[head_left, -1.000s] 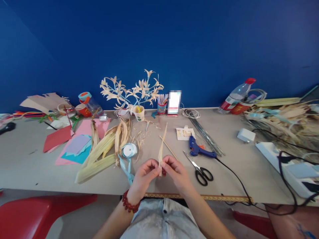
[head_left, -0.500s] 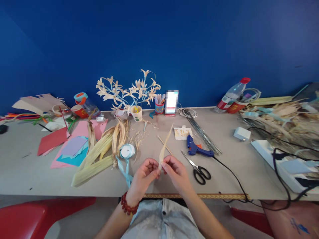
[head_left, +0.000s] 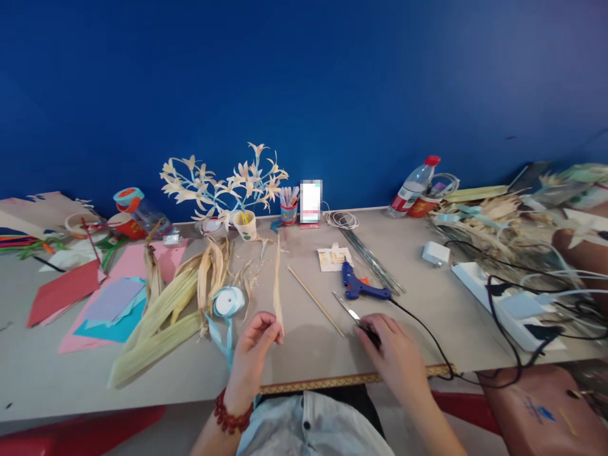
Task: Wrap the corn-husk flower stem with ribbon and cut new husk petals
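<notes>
My left hand point(head_left: 259, 345) pinches the lower end of a pale, pointed corn husk strip point(head_left: 278, 285), which stands up from the fingertips. On the right, my right hand point(head_left: 394, 351) has its fingers closed over the black handles of a pair of scissors point(head_left: 354, 313); the blades lie on the table, pointing away to the left. Between the hands rests a thin wooden stick point(head_left: 316, 301). A blue glue gun point(head_left: 363, 285) lies just beyond the scissors. Left of my left hand is a roll of light blue ribbon point(head_left: 228, 302), beside larger corn husks point(head_left: 161, 323).
Husk flowers stand in a paper cup point(head_left: 246, 227) at the back, near a phone point(head_left: 311, 202). Metal wires point(head_left: 373, 259) lie behind the glue gun. A power strip point(head_left: 494, 304) with black cables sits right. Coloured paper point(head_left: 114, 301) lies left. Someone's arm point(head_left: 579, 259) shows far right.
My right hand has let go of the husk strip and moved right onto the scissors. My left hand keeps the strip, now further left. The view has turned rightward.
</notes>
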A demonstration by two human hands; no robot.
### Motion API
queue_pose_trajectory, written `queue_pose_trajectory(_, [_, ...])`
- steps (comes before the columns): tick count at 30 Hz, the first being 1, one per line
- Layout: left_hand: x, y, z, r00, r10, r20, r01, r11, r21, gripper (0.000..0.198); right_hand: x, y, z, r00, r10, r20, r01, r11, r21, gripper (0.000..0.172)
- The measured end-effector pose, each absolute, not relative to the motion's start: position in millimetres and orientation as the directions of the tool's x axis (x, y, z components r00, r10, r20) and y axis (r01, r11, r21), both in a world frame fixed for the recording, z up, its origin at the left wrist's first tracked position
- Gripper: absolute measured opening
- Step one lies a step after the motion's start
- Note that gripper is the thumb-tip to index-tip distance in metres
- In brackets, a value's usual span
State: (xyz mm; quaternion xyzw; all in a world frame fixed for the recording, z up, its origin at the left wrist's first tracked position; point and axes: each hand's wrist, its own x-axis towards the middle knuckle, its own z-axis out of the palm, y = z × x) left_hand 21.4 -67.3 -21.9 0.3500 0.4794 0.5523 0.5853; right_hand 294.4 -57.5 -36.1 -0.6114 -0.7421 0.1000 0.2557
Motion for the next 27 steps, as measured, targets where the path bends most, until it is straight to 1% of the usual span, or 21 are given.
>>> queue_pose_trajectory(1, [23,-66,-23,-0.081,0.982,-0.173,-0.314,0.139,0.939,0.015,304,-62,-39,-0.145,0.954,0.262,0.889,0.241,-0.388,0.024])
queue_pose_trajectory(3, [26,-65,-23,-0.106,0.979,-0.176,-0.338,0.131,0.932,0.015,315,-70,-45,-0.183,0.946,0.268,0.922,0.260,-0.287,0.027])
queue_pose_trajectory(6, [30,-63,-23,-0.116,0.975,-0.190,-0.385,0.132,0.913,0.015,321,-75,-50,-0.220,0.929,0.297,0.936,0.287,-0.204,0.032])
queue_pose_trajectory(10, [30,-62,-21,-0.106,0.973,-0.204,-0.411,0.144,0.900,0.015,326,-69,-51,-0.247,0.929,0.276,0.948,0.291,-0.130,0.027])
queue_pose_trajectory(14, [28,-64,-19,-0.105,0.972,-0.209,-0.413,0.149,0.898,0.014,332,-62,-48,-0.230,0.958,0.172,0.958,0.254,-0.134,0.020])
queue_pose_trajectory(18, [28,-63,-19,-0.088,0.976,-0.201,-0.412,0.148,0.899,0.015,336,-61,-44,-0.129,0.991,-0.013,0.980,0.126,-0.153,0.018])
queue_pose_trajectory(20, [28,-63,-20,-0.088,0.975,-0.202,-0.418,0.148,0.896,0.015,337,-62,-42,-0.104,0.990,-0.095,0.984,0.089,-0.157,0.019])
queue_pose_trajectory(24, [29,-62,-19,-0.098,0.975,-0.198,-0.444,0.135,0.886,0.011,340,-60,-31,-0.106,0.974,-0.202,0.987,0.079,-0.138,0.018])
queue_pose_trajectory(26, [29,-61,-19,-0.102,0.976,-0.192,-0.445,0.128,0.887,0.010,342,-58,-23,-0.086,0.964,-0.251,0.990,0.054,-0.131,0.015])
queue_pose_trajectory(27, [29,-61,-18,-0.106,0.976,-0.189,-0.439,0.125,0.890,0.011,342,-58,-18,-0.072,0.960,-0.269,0.988,0.032,-0.149,0.013])
